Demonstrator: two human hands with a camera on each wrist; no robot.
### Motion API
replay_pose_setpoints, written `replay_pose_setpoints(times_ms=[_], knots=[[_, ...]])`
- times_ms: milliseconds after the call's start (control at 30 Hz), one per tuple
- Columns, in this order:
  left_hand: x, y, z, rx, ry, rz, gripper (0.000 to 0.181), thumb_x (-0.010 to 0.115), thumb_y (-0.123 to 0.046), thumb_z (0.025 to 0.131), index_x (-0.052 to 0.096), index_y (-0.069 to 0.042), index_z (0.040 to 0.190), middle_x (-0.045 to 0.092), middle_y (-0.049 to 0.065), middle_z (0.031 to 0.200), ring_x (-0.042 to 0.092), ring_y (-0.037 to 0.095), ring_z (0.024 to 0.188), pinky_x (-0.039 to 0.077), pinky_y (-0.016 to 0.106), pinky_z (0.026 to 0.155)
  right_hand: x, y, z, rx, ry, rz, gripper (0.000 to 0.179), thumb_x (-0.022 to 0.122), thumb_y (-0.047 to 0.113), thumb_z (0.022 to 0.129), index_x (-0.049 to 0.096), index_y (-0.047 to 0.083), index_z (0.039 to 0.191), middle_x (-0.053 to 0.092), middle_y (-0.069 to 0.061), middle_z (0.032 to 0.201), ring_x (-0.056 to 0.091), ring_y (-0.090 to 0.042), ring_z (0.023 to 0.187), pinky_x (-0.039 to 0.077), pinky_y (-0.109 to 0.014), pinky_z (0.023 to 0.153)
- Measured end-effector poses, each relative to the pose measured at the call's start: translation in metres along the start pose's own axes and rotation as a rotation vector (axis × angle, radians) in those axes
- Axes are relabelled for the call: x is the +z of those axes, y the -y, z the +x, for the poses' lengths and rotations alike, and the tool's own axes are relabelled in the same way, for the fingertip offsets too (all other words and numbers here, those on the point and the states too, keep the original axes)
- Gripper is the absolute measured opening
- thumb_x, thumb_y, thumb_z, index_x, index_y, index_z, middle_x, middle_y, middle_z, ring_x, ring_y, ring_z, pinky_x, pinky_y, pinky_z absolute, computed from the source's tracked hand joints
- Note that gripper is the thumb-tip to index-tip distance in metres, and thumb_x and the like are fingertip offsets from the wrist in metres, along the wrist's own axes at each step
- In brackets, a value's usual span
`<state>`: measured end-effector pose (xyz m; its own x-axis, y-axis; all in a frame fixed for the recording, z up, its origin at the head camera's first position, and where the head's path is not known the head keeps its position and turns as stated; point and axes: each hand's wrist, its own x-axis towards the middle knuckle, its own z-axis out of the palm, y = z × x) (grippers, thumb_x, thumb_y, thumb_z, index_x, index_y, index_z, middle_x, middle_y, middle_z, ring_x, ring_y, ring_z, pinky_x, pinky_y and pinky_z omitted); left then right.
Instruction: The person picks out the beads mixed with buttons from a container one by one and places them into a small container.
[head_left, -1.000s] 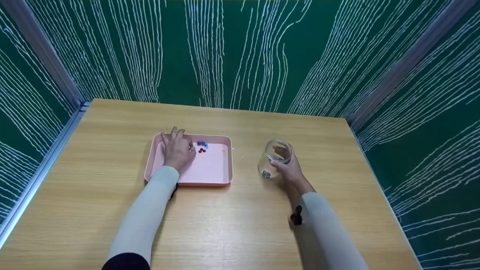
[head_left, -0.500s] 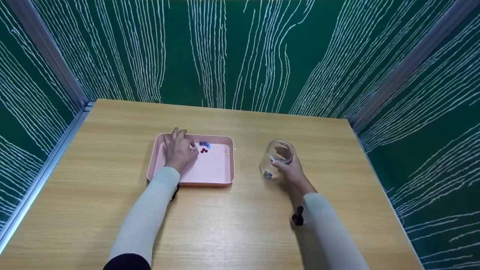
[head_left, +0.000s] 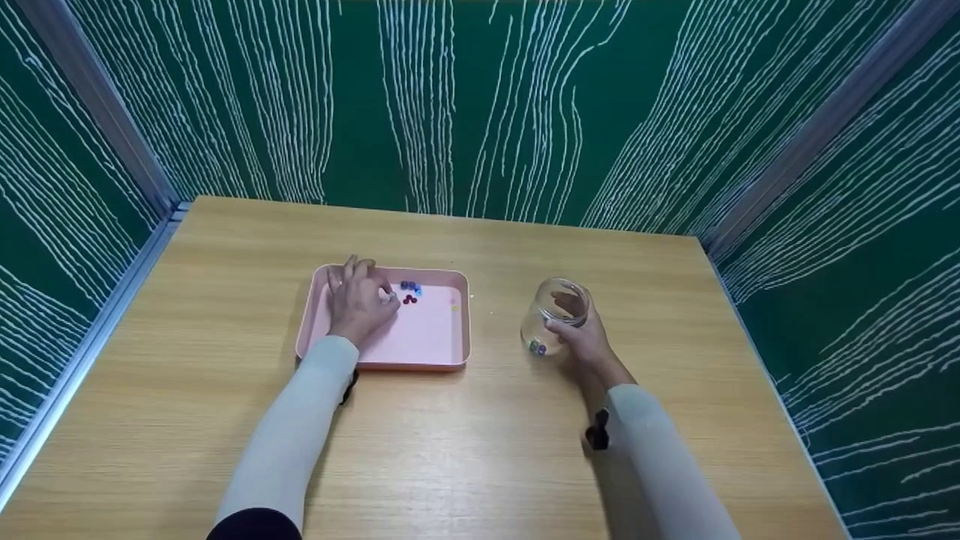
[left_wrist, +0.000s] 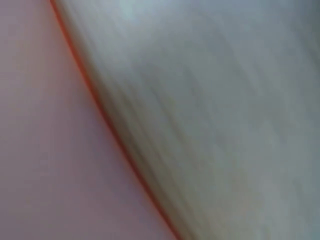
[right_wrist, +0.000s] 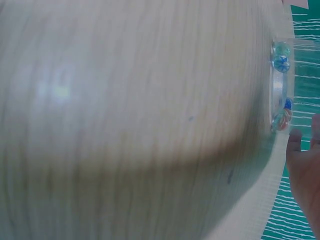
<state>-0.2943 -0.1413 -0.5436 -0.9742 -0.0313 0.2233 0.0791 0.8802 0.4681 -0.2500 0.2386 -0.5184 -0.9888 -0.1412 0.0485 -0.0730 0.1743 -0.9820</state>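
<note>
In the head view my left hand [head_left: 361,304] reaches into a pink tray [head_left: 420,341]. Its thumb and index finger pinch a small whitish piece [head_left: 388,296], mostly covered by the fingers; the other fingers are raised. Close by lie small purple-blue pieces [head_left: 409,286], a light blue one [head_left: 418,291] and dark red ones [head_left: 410,299]. My right hand [head_left: 583,336] grips a clear glass jar [head_left: 534,322], mouth up and slightly tilted. Several glass marbles [head_left: 538,348] rest at its bottom; the right wrist view shows green, blue and reddish marbles [right_wrist: 282,64].
A tiny yellow piece [head_left: 454,308] lies at the tray's right side. The wooden table [head_left: 465,450] carries a few pale specks between tray and jar. Green walls [head_left: 517,112] with white wavy lines enclose its back and sides. Only table and tray edge fill the left wrist view, blurred.
The whole scene shifts slightly to the right in the head view. Both hands keep their places, the left in the tray and the right around the jar.
</note>
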Motion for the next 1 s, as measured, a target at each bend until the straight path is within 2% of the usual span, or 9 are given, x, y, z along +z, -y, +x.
replay_pose_setpoints(times_ms=[100, 300, 500, 667, 900, 1000], knots=[[0.0004, 0.0001, -0.0006, -0.010, -0.019, -0.023, 0.013, 0.069, -0.032, 0.078, 0.072, -0.019, 0.079, 0.048, 0.011, 0.143, 0.022, 0.036, 0.146, -0.001, 0.066, 0.115, 0.0003, 0.0005, 0.0004, 0.004, -0.003, 0.008, 0.073, 0.069, 0.004, 0.085, 0.028, 0.009, 0.146, 0.040, -0.024, 0.146, 0.035, -0.041, 0.139, 0.048, -0.028, 0.072], [0.0000, 0.0006, -0.0005, -0.073, -0.045, -0.107, 0.011, 0.070, -0.034, 0.078, 0.069, -0.023, 0.077, 0.049, 0.008, 0.142, 0.025, 0.034, 0.145, 0.000, 0.063, 0.116, 0.0005, 0.0003, 0.0004, -0.003, -0.004, 0.005, 0.074, 0.069, 0.004, 0.085, 0.028, 0.008, 0.146, 0.040, -0.025, 0.146, 0.035, -0.042, 0.138, 0.048, -0.034, 0.074], [-0.0022, 0.0004, -0.0006, -0.088, -0.046, -0.112, 0.013, 0.070, -0.035, 0.079, 0.070, -0.022, 0.080, 0.049, 0.007, 0.143, 0.026, 0.034, 0.145, 0.003, 0.062, 0.117, -0.0003, -0.0004, 0.0005, 0.006, -0.008, -0.011, 0.074, 0.069, 0.005, 0.085, 0.027, 0.010, 0.146, 0.041, -0.022, 0.146, 0.035, -0.037, 0.139, 0.047, -0.033, 0.077], [-0.0026, -0.0003, -0.0019, -0.074, -0.061, -0.112, 0.015, 0.069, -0.035, 0.079, 0.071, -0.021, 0.084, 0.050, 0.005, 0.141, 0.027, 0.032, 0.144, 0.004, 0.061, 0.117, -0.0005, -0.0008, 0.0006, 0.006, -0.009, 0.005, 0.074, 0.069, 0.005, 0.085, 0.028, 0.010, 0.146, 0.040, -0.023, 0.146, 0.034, -0.038, 0.139, 0.047, -0.033, 0.079], [-0.0029, 0.0006, -0.0048, 0.010, -0.127, -0.113, 0.015, 0.067, -0.034, 0.080, 0.072, -0.021, 0.086, 0.055, 0.006, 0.135, 0.034, 0.031, 0.140, 0.010, 0.065, 0.115, -0.0006, -0.0003, 0.0007, 0.001, 0.008, -0.002, 0.074, 0.067, 0.003, 0.086, 0.026, 0.010, 0.147, 0.038, -0.025, 0.148, 0.035, -0.046, 0.137, 0.047, -0.032, 0.072], [-0.0028, 0.0007, -0.0050, 0.013, -0.130, -0.122, 0.016, 0.068, -0.035, 0.080, 0.072, -0.021, 0.086, 0.054, 0.006, 0.136, 0.034, 0.031, 0.140, 0.010, 0.064, 0.115, -0.0006, -0.0001, 0.0007, 0.003, 0.004, -0.008, 0.074, 0.067, 0.004, 0.086, 0.026, 0.010, 0.147, 0.039, -0.024, 0.147, 0.035, -0.045, 0.137, 0.047, -0.031, 0.072]])
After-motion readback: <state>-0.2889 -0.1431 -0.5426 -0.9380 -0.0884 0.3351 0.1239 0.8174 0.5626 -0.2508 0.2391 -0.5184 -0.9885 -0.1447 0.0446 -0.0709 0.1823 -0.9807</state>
